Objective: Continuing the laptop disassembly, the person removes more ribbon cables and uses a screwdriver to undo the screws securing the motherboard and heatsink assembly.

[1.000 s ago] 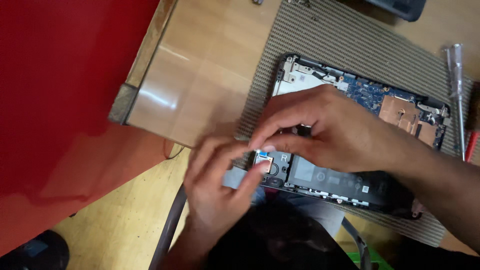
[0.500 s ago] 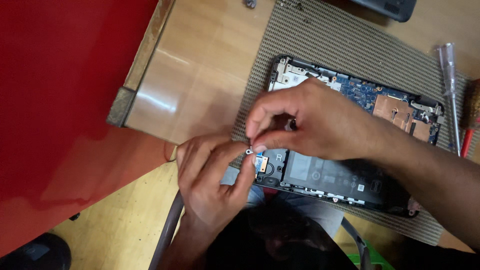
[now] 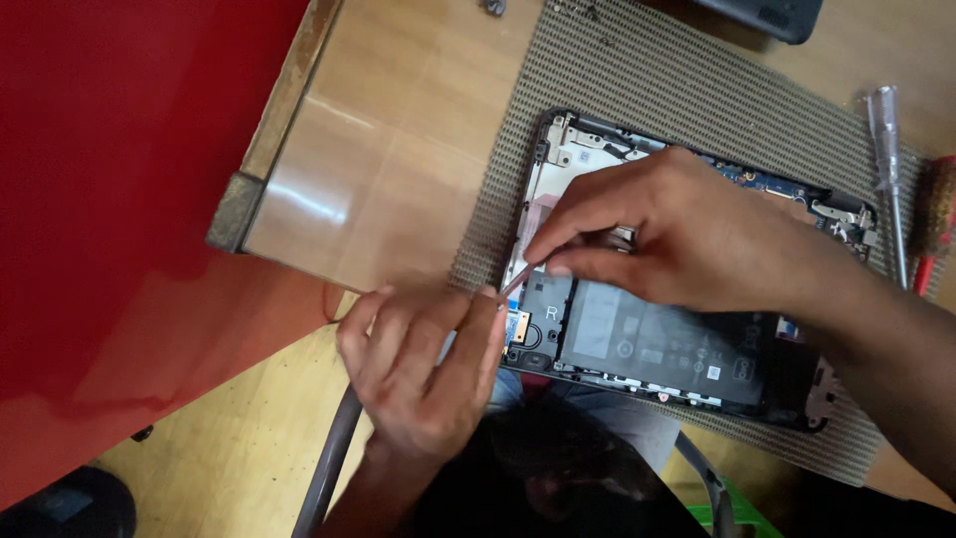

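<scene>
An opened laptop (image 3: pixel 697 339) lies bottom-up on a woven mat (image 3: pixel 637 90), with its black battery (image 3: pixel 657 339) and blue circuit board (image 3: pixel 757 179) exposed. My right hand (image 3: pixel 687 234) reaches over the laptop's left part and pinches the upper end of a thin reddish flat cable (image 3: pixel 516 282). My left hand (image 3: pixel 423 364) comes up from below the table edge. Its fingertips close on the cable's lower end at the laptop's near left corner, beside a small gold connector (image 3: pixel 518 324).
A clear-handled screwdriver (image 3: pixel 886 164) and a red-handled tool (image 3: pixel 934 224) lie at the mat's right edge. A dark device (image 3: pixel 772 15) sits at the top. Tiny screws (image 3: pixel 578 10) rest on the mat's far edge. A red surface (image 3: pixel 119 199) fills the left.
My right hand has slid its fingertips leftward and down onto the flat cable. My left hand has moved its fingers up to the cable's lower end.
</scene>
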